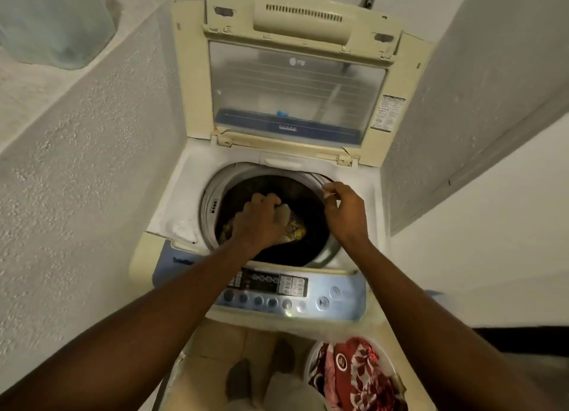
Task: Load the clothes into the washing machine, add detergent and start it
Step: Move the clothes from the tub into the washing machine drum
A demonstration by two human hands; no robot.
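Observation:
A cream top-loading washing machine (172,226) stands in a narrow alcove, its lid (295,87) raised upright at the back. Dark clothes lie in the round drum (308,250). My left hand (258,223) reaches into the drum and grips a pale, yellow-patterned cloth (292,226). My right hand (345,213) hovers over the drum's right rim, fingers curled with the thumb and forefinger pinched; whether it holds anything is unclear. A white bucket (311,361) of red and white patterned clothes (354,373) stands on the floor at the front right.
The blue control panel (335,296) with several round buttons runs along the machine's front edge. Rough white walls (92,164) close in on both sides. A translucent container (55,20) sits on a ledge at the upper left. Tan floor tiles (221,343) lie below.

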